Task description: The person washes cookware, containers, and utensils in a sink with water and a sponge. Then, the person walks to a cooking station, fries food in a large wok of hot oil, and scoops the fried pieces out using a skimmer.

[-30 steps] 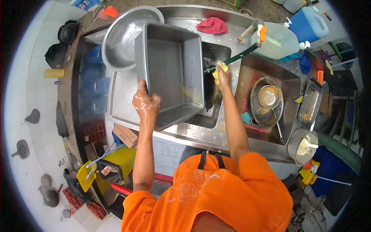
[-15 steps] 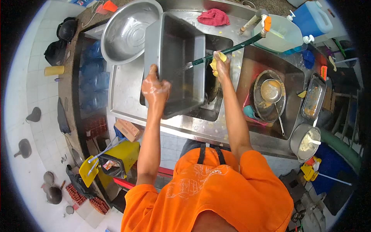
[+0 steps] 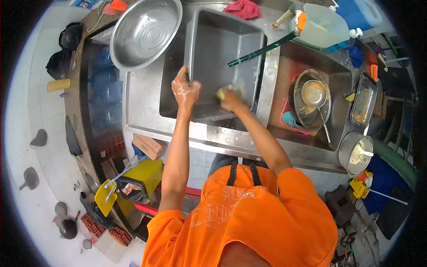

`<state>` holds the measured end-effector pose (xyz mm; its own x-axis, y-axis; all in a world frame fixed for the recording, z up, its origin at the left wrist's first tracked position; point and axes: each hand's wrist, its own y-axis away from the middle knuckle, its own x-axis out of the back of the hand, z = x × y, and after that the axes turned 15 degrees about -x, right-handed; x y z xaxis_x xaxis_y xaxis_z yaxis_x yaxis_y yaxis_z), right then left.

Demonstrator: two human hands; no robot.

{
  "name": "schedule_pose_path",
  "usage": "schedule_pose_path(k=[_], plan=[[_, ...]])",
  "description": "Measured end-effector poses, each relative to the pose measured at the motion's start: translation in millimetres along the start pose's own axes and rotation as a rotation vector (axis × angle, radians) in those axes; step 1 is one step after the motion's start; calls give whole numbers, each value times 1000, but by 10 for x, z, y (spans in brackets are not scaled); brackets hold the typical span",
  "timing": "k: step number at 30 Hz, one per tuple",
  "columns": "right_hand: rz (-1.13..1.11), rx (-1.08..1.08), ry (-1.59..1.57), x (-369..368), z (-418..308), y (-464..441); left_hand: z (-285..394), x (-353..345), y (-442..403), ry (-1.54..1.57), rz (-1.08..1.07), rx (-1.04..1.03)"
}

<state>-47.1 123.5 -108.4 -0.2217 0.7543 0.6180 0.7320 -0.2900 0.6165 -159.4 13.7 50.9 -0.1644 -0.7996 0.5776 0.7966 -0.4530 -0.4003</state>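
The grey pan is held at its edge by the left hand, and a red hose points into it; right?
Not red: the head view shows a green hose pointing into the grey pan, held at its edge by the left hand.

Single head-worn view: lens high over the person's orange shirt (image 3: pixel 249 213), pitched steeply down and forward, shirt filling bottom middle, forearms (image 3: pixel 177 155) running up-frame to left hand (image 3: pixel 186 92) and right hand (image 3: pixel 232 100) at close range. Gray pan (image 3: pixel 213 51) lies a little above frame centre, its inside seen from above, steel counter (image 3: pixel 142 98) spreading to both sides, blue jug (image 3: pixel 362 18) clipped by the top edge. Very wide, fisheye-like field, rounded off by black corners, lines bowing outward, pale tiles (image 3: pixel 49 115) at far left, green pipe (image 3: pixel 393 162) at far right.
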Motion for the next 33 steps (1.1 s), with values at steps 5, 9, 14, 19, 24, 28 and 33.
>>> schedule_pose_path(k=[5,9,14,19,24,28,33], plan=[[-71,178,13,-210,-289,188,-142,-15,-46,-15,31,-23],[281,351,-142,-94,-599,819,-160,53,-156,-90,23,-19],[69,220,-142,-60,228,432,-427,108,-91,11,46,90],[-84,364,-363,-362,-772,392,-363,202,19,135,50,249],[153,264,95,-459,321,-497,-566,292,100,213,-46,343],[395,-54,-384,186,-185,-1326,-531,334,130,235,-104,434],[730,253,-473,-166,-890,-1062,-564,322,87,264,-46,345]])
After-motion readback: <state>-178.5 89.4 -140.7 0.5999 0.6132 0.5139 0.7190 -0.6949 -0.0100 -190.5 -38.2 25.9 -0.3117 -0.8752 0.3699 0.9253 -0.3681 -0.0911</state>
